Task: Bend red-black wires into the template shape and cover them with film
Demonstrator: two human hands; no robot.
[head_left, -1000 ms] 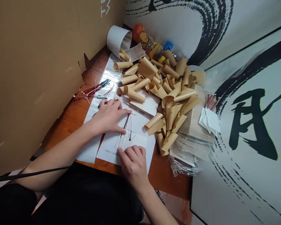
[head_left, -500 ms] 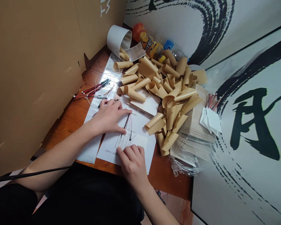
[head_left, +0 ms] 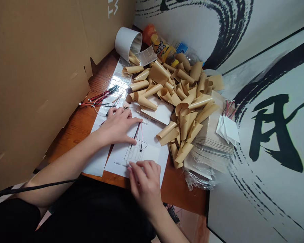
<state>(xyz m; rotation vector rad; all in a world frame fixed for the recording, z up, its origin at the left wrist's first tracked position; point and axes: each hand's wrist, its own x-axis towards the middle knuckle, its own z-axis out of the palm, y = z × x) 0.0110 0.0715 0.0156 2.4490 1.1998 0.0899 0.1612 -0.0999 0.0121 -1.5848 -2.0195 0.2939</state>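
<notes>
My left hand (head_left: 119, 126) lies flat on a white printed sheet (head_left: 152, 135), its thumb and forefinger pressing down a red-and-black wire lead (head_left: 137, 132). The lead runs to a thin clear film with a wire pattern (head_left: 136, 153) lying on the sheet. My right hand (head_left: 145, 182) rests at the film's near edge, fingers curled and fingertips touching it; nothing shows inside them.
A heap of curled tan backing strips (head_left: 179, 98) covers the table's right half. Beside it stands a stack of flat film pads (head_left: 210, 141). Loose red-and-black leads (head_left: 101, 99) lie at left. A cardboard wall (head_left: 38, 77) stands left; snack packets (head_left: 162, 49) and a white roll (head_left: 128, 40) sit behind.
My right hand has slid a little toward me and rightward along the film's near edge. My left hand has stayed in place.
</notes>
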